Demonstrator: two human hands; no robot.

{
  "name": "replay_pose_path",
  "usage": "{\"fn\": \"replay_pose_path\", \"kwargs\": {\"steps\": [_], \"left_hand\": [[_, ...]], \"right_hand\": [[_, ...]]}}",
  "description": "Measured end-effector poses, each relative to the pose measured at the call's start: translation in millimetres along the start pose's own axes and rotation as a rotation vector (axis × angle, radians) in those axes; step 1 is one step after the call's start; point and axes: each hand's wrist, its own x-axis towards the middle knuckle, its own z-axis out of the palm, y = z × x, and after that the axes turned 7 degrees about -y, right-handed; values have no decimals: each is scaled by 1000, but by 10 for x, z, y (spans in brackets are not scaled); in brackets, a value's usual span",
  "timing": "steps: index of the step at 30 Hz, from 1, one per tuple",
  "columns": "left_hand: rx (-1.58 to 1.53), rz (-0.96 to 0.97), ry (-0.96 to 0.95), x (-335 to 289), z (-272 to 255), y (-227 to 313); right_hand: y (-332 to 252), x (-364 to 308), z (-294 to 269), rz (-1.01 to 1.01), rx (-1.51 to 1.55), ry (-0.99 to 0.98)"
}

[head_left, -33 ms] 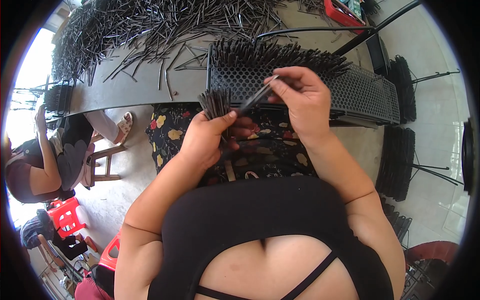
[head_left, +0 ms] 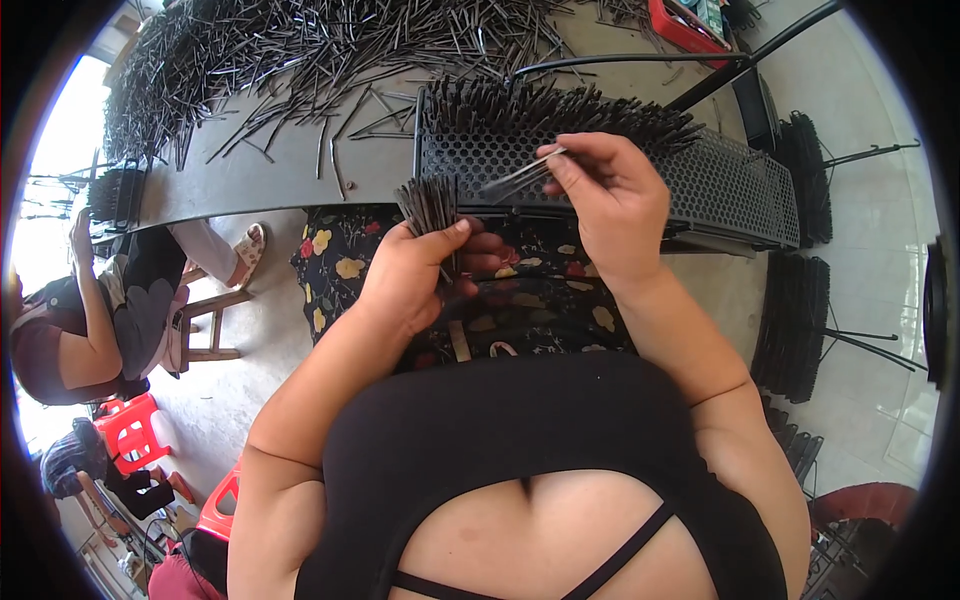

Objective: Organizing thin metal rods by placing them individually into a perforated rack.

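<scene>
My left hand (head_left: 415, 260) is closed around an upright bundle of thin dark sticks (head_left: 428, 204), its thumb across the front. To its right, my right hand (head_left: 612, 195) pinches a few thin dark sticks (head_left: 522, 178) between thumb and fingers; they slant down to the left, their ends slightly blurred. Just beyond and beneath them is a dark metal rack (head_left: 470, 165) with a honeycomb of holes. Along its far side many dark sticks (head_left: 560, 108) stand packed upright. How deep they sit in the holes is hidden.
A large heap of loose dark sticks (head_left: 330, 50) covers the far left of the table (head_left: 250, 185). A black metal bar (head_left: 780, 45) and a red tray (head_left: 690, 35) are at the far right. Dark bundled racks (head_left: 795, 325) line the right floor. Another person (head_left: 90, 320) sits left.
My right hand has moved slightly right, and the sticks in it have drawn a little away from the bundle in my left hand. The left hand stays almost still.
</scene>
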Motion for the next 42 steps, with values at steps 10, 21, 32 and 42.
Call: {"fn": "replay_pose_path", "kwargs": {"steps": [10, 21, 32, 42], "left_hand": [[-321, 1, -103, 61, -53, -103], [-391, -27, -167, 129, -83, -154], [-375, -112, -303, 33, -14, -28], [36, -68, -147, -238, 349, 110]], "right_hand": [[8, -282, 20, -770, -718, -575], [-58, -279, -38, -870, -859, -685], [88, -264, -32, -607, -588, -312], [-59, -261, -8, 334, 235, -101]]}}
